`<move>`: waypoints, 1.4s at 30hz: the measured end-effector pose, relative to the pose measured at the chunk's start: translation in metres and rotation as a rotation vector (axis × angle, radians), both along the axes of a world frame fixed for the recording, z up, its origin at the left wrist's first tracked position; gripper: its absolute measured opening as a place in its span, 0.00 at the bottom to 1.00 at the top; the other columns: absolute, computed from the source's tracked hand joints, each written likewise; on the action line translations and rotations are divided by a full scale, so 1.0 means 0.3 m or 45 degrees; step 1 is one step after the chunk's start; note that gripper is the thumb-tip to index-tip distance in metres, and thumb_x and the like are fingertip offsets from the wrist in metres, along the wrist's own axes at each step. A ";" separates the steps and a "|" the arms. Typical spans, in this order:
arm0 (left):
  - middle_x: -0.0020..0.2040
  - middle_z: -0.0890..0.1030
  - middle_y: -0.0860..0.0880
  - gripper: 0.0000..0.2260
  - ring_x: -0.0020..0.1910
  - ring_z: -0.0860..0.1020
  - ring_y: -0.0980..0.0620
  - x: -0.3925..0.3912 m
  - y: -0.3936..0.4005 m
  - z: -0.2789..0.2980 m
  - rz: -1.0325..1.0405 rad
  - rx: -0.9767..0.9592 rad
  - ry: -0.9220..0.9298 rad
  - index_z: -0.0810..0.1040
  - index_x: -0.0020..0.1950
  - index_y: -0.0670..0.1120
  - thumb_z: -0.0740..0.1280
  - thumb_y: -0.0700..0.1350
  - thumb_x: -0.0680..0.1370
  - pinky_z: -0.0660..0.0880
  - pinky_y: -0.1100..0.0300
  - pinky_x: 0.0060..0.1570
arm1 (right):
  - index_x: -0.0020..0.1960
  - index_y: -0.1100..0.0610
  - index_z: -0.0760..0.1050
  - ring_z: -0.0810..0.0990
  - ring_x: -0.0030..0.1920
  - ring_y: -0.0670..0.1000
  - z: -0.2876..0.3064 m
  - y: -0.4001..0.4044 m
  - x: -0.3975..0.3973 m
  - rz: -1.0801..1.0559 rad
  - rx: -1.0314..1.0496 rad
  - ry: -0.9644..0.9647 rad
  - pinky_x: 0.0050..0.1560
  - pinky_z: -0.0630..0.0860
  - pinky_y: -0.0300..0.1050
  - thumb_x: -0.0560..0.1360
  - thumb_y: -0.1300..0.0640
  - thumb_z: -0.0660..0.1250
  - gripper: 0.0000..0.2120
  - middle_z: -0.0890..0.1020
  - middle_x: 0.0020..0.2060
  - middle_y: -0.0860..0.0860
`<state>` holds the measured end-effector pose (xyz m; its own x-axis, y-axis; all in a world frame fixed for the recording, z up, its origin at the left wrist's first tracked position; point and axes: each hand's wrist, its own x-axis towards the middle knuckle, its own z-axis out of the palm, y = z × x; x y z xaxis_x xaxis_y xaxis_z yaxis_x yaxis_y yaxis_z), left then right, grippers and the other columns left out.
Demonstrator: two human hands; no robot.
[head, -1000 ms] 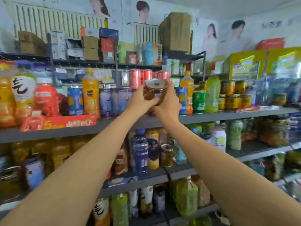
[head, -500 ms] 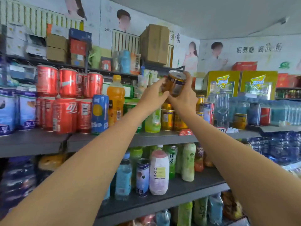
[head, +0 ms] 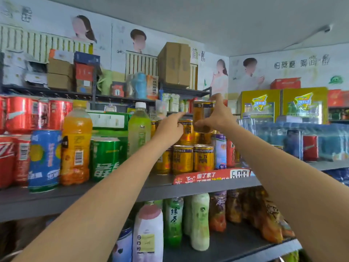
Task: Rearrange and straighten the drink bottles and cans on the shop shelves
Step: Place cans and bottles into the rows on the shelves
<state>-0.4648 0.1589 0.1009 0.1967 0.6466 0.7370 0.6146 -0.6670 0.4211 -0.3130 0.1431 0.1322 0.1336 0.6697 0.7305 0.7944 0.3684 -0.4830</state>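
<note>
Cans first, on the far left of the upper shelf [head: 117,190]: red cans [head: 22,114] stacked two high and standing upright, then a blue can [head: 44,159], an orange juice bottle [head: 76,144], a green can [head: 105,157] and a pale green bottle [head: 139,129], all upright though mixed in kind, so probably still to be sorted. Further right, left hand [head: 170,127] gripping nothing, forefinger stretched toward the gold stack, other fingers curled. Just beside it, gold cans [head: 192,159] in two tiers, lower row neat. Right hand [head: 217,118] clamped round one more gold can [head: 203,114], held upright above the second tier, apparently about to go down as a third layer; not yet seated. Beyond, shrink-wrapped water bottles [head: 302,137], looking orderly. Lower shelf [head: 236,248] bottles crowded and leaning at right; seemingly untouched work.
</note>
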 end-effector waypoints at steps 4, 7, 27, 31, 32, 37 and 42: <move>0.74 0.63 0.46 0.23 0.68 0.68 0.45 0.079 0.063 0.031 0.185 0.001 0.050 0.61 0.74 0.48 0.56 0.36 0.80 0.69 0.54 0.63 | 0.62 0.50 0.58 0.70 0.64 0.62 0.004 0.113 0.089 -0.040 -0.055 -0.118 0.68 0.59 0.64 0.61 0.44 0.78 0.39 0.76 0.57 0.55; 0.76 0.58 0.48 0.25 0.74 0.60 0.47 0.141 0.094 0.021 0.300 -0.032 0.164 0.57 0.76 0.49 0.56 0.36 0.79 0.62 0.51 0.71 | 0.63 0.50 0.59 0.66 0.67 0.62 0.008 0.169 0.132 -0.004 -0.073 -0.175 0.69 0.55 0.64 0.61 0.42 0.77 0.39 0.74 0.60 0.57; 0.73 0.61 0.48 0.29 0.73 0.56 0.48 0.174 0.175 -0.022 0.535 0.197 0.569 0.57 0.75 0.52 0.61 0.38 0.77 0.59 0.53 0.70 | 0.72 0.55 0.53 0.53 0.73 0.64 -0.051 0.311 0.157 -0.007 -0.211 -0.418 0.70 0.55 0.65 0.65 0.41 0.74 0.46 0.67 0.67 0.61; 0.74 0.58 0.46 0.29 0.73 0.53 0.46 0.183 0.186 -0.038 0.617 0.243 0.653 0.56 0.75 0.55 0.60 0.39 0.77 0.59 0.51 0.70 | 0.72 0.53 0.53 0.56 0.71 0.63 -0.072 0.333 0.160 -0.101 -0.126 -0.558 0.68 0.55 0.64 0.66 0.36 0.70 0.44 0.70 0.66 0.60; 0.74 0.57 0.46 0.28 0.74 0.52 0.45 0.185 0.186 -0.041 0.651 0.253 0.691 0.56 0.75 0.55 0.60 0.40 0.77 0.58 0.50 0.70 | 0.72 0.53 0.53 0.56 0.71 0.63 -0.074 0.334 0.161 -0.112 -0.129 -0.593 0.68 0.55 0.64 0.66 0.36 0.69 0.44 0.68 0.67 0.60; 0.74 0.55 0.46 0.26 0.74 0.51 0.45 0.203 0.182 -0.044 0.719 0.232 0.723 0.58 0.75 0.54 0.60 0.41 0.78 0.56 0.47 0.71 | 0.71 0.54 0.56 0.52 0.72 0.63 -0.044 0.316 0.184 -0.067 -0.202 -0.706 0.68 0.53 0.67 0.65 0.42 0.73 0.43 0.57 0.71 0.59; 0.75 0.54 0.46 0.26 0.74 0.50 0.45 0.207 0.184 -0.040 0.740 0.230 0.722 0.58 0.75 0.53 0.60 0.42 0.78 0.56 0.47 0.71 | 0.73 0.53 0.54 0.49 0.73 0.64 -0.035 0.322 0.182 -0.150 -0.183 -0.829 0.69 0.50 0.68 0.66 0.43 0.74 0.44 0.54 0.72 0.60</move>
